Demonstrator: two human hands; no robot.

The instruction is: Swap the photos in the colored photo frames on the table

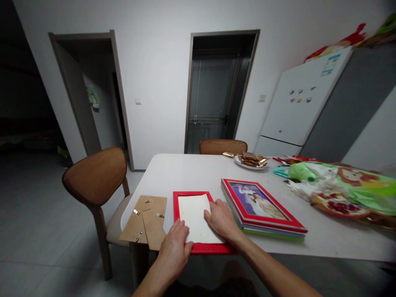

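A red picture frame [213, 248] lies on the table's near edge, with a cream-white sheet [194, 214] inside its opening. At the lower left corner, my left hand [175, 244] rests on the rim and sheet, fingers extended and thumb apart. My right hand [221, 218] lies over the right side, its thumb on the sheet and its fingers along the rim. Both hands touch the frame without a visible grip. Left of it is a brown backing board [148, 218] with metal clips and a stand flap. To the right, a framed photo [262, 202] tops a stack of frames.
The white table [173, 173] also holds a plate of wrapped snacks [252, 160], an opened pomegranate [338, 205] and green plastic packaging [365, 181]. Wooden chairs stand at the left [95, 177] and far side [223, 146]. A fridge [297, 103] stands behind, right.
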